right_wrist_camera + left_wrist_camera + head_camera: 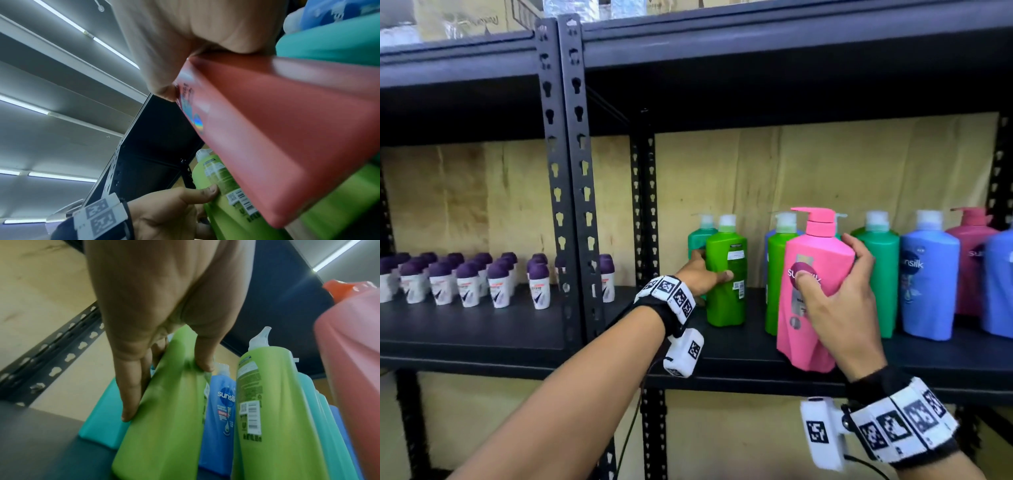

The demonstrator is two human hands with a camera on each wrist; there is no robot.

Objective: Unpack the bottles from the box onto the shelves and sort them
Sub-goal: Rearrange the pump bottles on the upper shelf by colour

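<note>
The right hand (835,294) grips a pink bottle (815,291) round its body, thumb on the front label and fingers curled over its far shoulder. The bottle is tilted, its base at the front edge of the shelf (739,346); whether it touches the shelf cannot be told. The left hand (705,274) holds a green bottle (726,277) standing upright on the shelf, thumb on its front and fingers round its far side.

The likely trouble is crowding. The pink bottle sits just in front of a second green bottle (777,274) and beside a teal one (880,274), so swinging it in carelessly could knock a neighbour into the row behind and start bottles toppling. Its base is also close to the shelf lip; set down tilted or too far forward, it could tip off the edge. The left hand's green bottle, if dragged sideways, could catch the teal bottle (697,240) just behind it.

The pink bottle is tall and flat-sided with a broad shoulder, a pink pump head (816,219) and a round magenta logo on the front. The plastic looks smooth and glossy, probably slippery under a one-handed hold, and top-heavy if full. More pink (969,267) and blue bottles (928,277) stand to the right, mixed among the colours, so sorting looks unfinished.
</note>
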